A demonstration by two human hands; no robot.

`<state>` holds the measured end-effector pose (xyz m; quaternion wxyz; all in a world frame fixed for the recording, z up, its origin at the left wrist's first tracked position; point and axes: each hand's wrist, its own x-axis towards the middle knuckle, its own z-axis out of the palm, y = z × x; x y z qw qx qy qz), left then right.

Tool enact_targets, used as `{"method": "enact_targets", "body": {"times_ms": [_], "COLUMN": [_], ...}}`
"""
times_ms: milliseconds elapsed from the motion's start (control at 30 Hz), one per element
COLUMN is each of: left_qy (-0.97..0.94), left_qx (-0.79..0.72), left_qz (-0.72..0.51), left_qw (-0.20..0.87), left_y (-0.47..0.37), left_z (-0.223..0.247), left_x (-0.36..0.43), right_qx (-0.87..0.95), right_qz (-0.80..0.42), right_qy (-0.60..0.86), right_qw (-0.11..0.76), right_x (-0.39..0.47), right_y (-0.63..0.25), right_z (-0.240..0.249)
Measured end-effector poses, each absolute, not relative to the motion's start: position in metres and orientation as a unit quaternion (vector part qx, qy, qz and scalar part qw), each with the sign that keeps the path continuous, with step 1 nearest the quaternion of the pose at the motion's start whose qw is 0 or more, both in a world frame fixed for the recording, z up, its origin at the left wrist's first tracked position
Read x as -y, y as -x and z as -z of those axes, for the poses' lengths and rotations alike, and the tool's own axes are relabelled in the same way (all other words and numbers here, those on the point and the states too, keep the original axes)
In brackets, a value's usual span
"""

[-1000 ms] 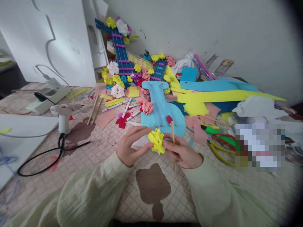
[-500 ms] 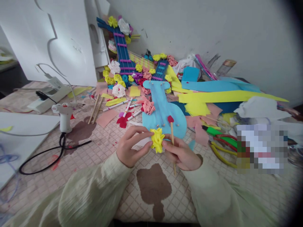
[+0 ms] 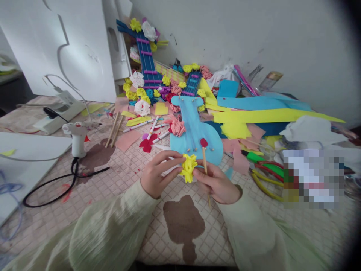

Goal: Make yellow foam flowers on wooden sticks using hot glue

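A yellow crepe-paper flower (image 3: 188,168) is held between both hands near the middle of the view. My left hand (image 3: 161,174) pinches its left side with thumb and fingertips. On the other side my right hand (image 3: 218,183) grips the flower's right edge and also a thin wooden stick (image 3: 205,162), which stands nearly upright with a dark red tip. Behind the hands lies a light blue guitar-shaped piece (image 3: 194,124), its lower edge partly hidden by them. A pink paper flower (image 3: 177,127) rests at that piece's left edge.
At the left stands a white glue gun (image 3: 78,139) with a black cable, near a power strip (image 3: 59,116). Markers (image 3: 152,128) and paper scraps lie mid-table. Dark blue guitar shapes (image 3: 146,62) with paper flowers are at the back. Yellow-handled pliers (image 3: 263,186) lie right.
The left fingertips have shifted slightly over the yellow flower, which has turned a little and moved slightly right. The right hand keeps its hold on the stick.
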<state>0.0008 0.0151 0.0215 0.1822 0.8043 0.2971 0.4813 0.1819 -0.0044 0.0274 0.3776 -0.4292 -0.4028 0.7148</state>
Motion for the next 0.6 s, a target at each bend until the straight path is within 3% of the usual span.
{"method": "enact_targets", "body": {"times_ms": [600], "left_qy": [-0.796], "left_qx": [-0.316], "left_qz": [-0.484], "left_qw": [0.179], "left_y": [-0.0023], "left_z": [-0.0276], "left_x": [-0.0128], "right_qx": [0.43], "right_qz": [-0.701], "right_qy": [0.429], "right_qw": [0.374], "right_x": [0.0045], "right_y": [-0.1831], "right_z": [-0.0254]}}
